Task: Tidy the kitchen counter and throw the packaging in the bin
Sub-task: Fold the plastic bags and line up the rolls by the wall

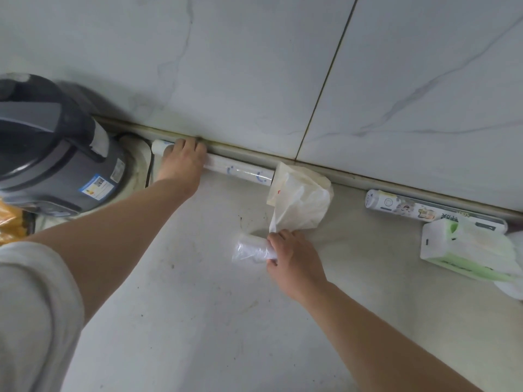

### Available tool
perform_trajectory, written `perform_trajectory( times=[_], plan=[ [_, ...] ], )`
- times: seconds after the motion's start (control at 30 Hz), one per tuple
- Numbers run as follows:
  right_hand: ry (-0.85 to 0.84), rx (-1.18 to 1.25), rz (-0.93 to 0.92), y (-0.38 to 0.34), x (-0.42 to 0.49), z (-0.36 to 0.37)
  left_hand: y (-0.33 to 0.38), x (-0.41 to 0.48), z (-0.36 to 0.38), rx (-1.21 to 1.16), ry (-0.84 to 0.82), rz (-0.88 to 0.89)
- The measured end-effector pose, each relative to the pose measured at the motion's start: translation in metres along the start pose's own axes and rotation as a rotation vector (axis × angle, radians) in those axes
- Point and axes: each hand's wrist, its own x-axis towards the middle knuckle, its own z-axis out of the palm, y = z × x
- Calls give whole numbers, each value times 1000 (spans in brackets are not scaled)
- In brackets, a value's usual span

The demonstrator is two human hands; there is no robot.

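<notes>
- Tabletop (198, 321): pale stone, with dark specks near centre. It meets the marble-tiled wall (254, 66) along the 12 o'clock side.
- Left hand (182, 162): reaches to 11 o'clock, fingers curled over the long white roll (243, 172), gripping it near its left end.
- Long white roll: lies flat along the foot of the wall. Its right end touches the cream plastic bag (300, 199).
- Right hand (294, 264): at centre, closed round a small clear bag roll (249, 248). The fingertips also pinch the lower edge of the cream plastic bag.
- Cream plastic bag: crumpled, rising toward 12 o'clock from the right hand.
- Grey cooker (56, 154): at 9 o'clock, just beside the long white roll's left end.
- Printed roll (402, 206): at 3 o'clock against the wall, with the green tissue pack (458, 250) just in front of it.
</notes>
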Motion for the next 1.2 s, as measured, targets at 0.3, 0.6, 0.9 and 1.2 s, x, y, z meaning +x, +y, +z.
perform_trajectory(
  times=[0.3,0.6,0.9,1.2],
  plan=[
    [18,26,-9,-2,8,-2,17,1,11,-279,88,-45],
    [32,25,-13,-4,5,-1,24,-12,2,-404,120,-81],
    [110,20,31,-9,-7,3,72,-131,21,-718,57,404],
    [131,31,83,-12,-23,5,79,-143,30,-633,-25,439]
  ],
)
